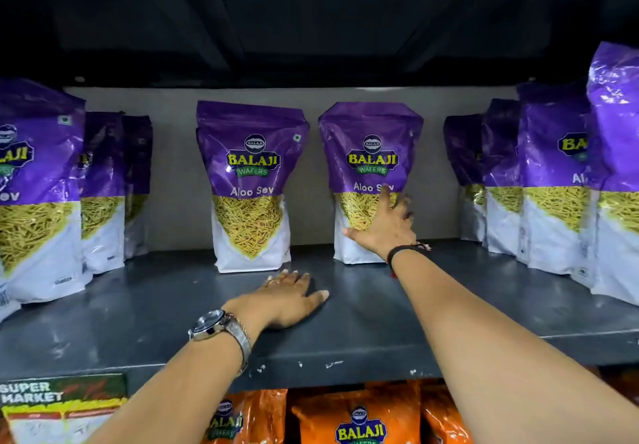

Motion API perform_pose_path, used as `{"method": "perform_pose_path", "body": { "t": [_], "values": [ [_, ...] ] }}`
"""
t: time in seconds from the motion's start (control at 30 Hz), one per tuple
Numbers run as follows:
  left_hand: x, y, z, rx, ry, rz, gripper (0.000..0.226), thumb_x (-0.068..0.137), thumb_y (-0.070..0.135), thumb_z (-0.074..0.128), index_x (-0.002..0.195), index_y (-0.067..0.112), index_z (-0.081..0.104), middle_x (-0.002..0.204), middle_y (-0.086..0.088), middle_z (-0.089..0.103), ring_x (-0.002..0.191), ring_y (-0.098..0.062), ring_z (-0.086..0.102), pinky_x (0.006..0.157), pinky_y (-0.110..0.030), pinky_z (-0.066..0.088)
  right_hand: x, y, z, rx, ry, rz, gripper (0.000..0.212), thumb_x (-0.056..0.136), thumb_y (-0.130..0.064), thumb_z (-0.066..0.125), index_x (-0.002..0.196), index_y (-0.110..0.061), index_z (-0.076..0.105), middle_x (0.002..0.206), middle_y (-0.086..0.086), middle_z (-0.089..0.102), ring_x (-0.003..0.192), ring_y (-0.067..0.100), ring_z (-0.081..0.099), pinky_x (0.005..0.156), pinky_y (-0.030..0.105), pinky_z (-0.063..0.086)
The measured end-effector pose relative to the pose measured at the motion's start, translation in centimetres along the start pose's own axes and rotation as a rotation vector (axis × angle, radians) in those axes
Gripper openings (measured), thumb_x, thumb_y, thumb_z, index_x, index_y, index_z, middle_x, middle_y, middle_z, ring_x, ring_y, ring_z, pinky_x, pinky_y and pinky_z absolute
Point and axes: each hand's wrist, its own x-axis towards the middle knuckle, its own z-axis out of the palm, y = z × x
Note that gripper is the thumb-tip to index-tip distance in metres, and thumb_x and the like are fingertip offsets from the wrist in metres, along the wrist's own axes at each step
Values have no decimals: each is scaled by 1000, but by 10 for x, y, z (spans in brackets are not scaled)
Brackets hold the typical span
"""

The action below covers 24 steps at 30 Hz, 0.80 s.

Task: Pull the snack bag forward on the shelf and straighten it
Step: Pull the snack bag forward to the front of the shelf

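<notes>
Two purple and white Balaji Aloo Sev snack bags stand upright at the back of the dark shelf (345, 322). My right hand (383, 225) lies on the lower front of the right one (370, 146): the thumb is spread to the left, the index finger points up, and the other fingers curl at the bag's right edge. The other bag (250, 180) stands untouched to its left. Palm down on the shelf in front of that bag rests my left hand (287, 298), holding nothing, with a watch on its wrist.
Rows of the same purple bags line the left side (38, 187) and the right side (553, 180), reaching close to the shelf's front edge. Orange Balaji bags (359, 419) fill the shelf below. A supermarket label (62, 398) hangs at the lower left.
</notes>
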Motion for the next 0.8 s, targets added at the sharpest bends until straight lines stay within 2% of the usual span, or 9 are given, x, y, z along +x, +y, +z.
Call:
{"method": "perform_pose_path", "body": {
  "t": [0.2,0.4,0.8],
  "values": [
    [-1,-2,5,-38,56,5,66,93,53,22,147,16,13,159,-7,6,146,-21,1,120,-34,3,5,5,9,21,3,20,111,71,-51,72,146,-21,-4,151,28,6,134,48,22,104,57,33],
    [-3,0,5,-15,66,4,65,93,52,22,147,15,14,159,-8,7,146,-23,3,121,-36,5,9,2,10,-10,45,4,98,76,-44,69,146,-19,5,144,30,21,124,48,38,99,50,39],
    [-11,3,0,-42,36,-3,65,93,53,22,147,17,13,159,-6,6,146,-20,4,119,-34,4,-7,4,-6,7,61,-41,92,77,-37,71,145,-18,13,136,27,31,120,44,42,99,44,40]
  ]
}}
